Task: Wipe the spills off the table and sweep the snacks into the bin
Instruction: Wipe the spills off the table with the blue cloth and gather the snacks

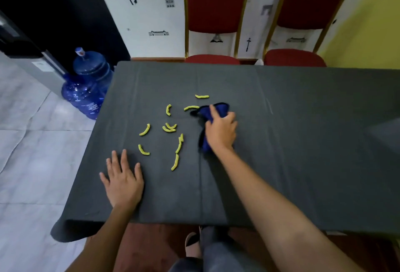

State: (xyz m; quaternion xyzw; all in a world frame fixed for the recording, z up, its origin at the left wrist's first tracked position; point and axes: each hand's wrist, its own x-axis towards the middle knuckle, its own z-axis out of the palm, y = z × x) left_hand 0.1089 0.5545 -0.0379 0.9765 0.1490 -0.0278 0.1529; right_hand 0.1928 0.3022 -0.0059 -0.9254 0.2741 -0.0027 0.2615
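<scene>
The right hand is clamped on a bunched blue cloth, fingers curled over it and pressing it to the table about midway between the near and far edges. The yellow snacks lie scattered just left of the cloth, spread toward the left edge, the nearest one touching or almost touching the cloth's far-left corner. The left hand lies flat with fingers spread, holding nothing, near the near-left corner. No bin is in view, and no wet spill can be made out on the dark table cover. The step in hand looks like the start of a sweep. To do it well, flatten the cloth into a broad edge, start beyond the farthest snack near the far side, and drag leftward in one low, even stroke so the light curls gather instead of rolling under. The flat left hand can brace the cover against bunching, then cup at the left edge to catch.
</scene>
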